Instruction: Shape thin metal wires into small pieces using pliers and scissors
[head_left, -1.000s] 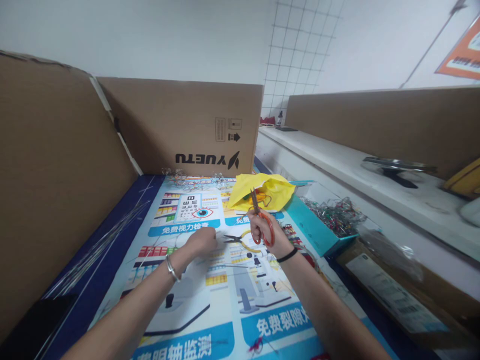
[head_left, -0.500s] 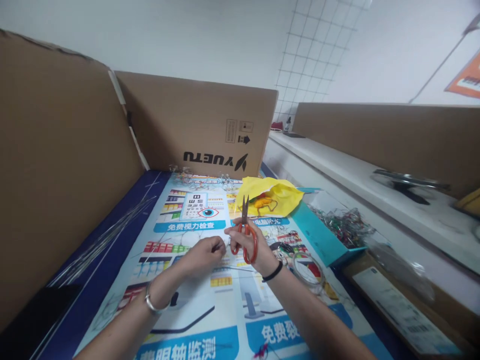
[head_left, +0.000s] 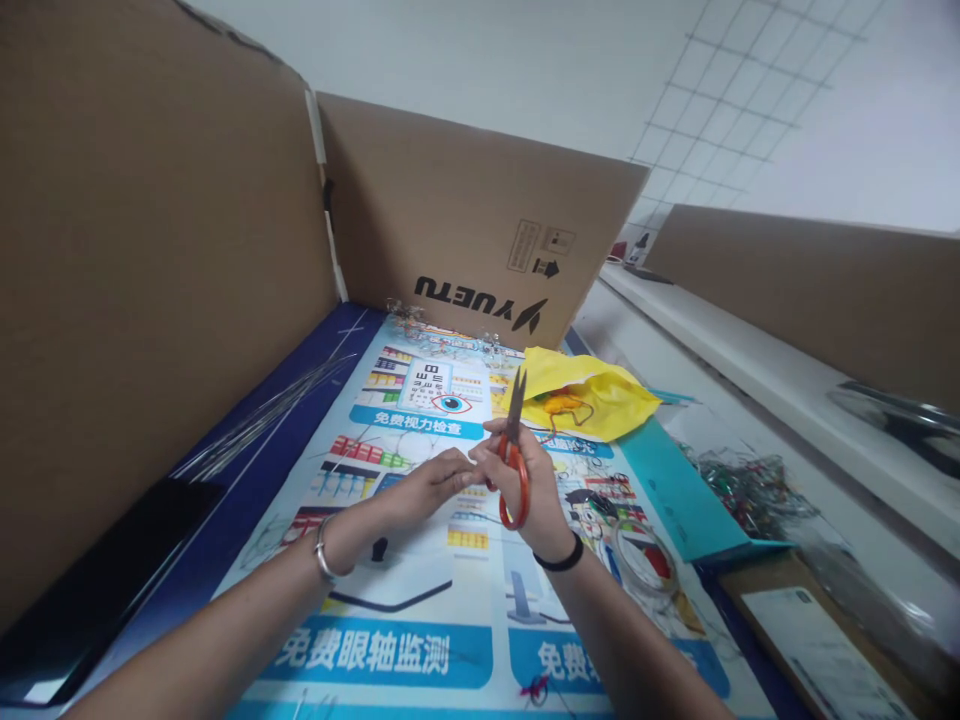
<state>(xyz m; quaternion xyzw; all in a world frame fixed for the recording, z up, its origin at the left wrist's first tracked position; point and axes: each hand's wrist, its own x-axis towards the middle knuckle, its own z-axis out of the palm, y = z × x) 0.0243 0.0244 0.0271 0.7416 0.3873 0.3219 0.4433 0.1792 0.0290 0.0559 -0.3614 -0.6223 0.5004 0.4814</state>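
Note:
Red-handled scissors (head_left: 517, 470) rest in my right hand (head_left: 541, 490), their dark blades pointing up and away from me. My left hand (head_left: 429, 486) has its fingers pressed together, the tips meeting the right hand's fingers beside the scissor handles. What those fingertips pinch, if anything, is too small to make out. Both hands are above the printed sheet (head_left: 405, 560) that covers the table. Just beyond the right hand lies a yellow bag (head_left: 592, 385) with an orange item (head_left: 566, 405) at its opening.
On the right stands a turquoise box (head_left: 690, 490) with tangled wire pieces (head_left: 757, 490). A wire coil (head_left: 645, 555) lies nearer me. Long thin wires (head_left: 270, 415) lie along the left, beside a black flat object (head_left: 112, 580). Cardboard panels (head_left: 480, 200) wall the back and left.
The view has swung left. My left hand has moved in to meet the right hand's fingers. The scissors stay in my right hand, their handles turned more edge-on.

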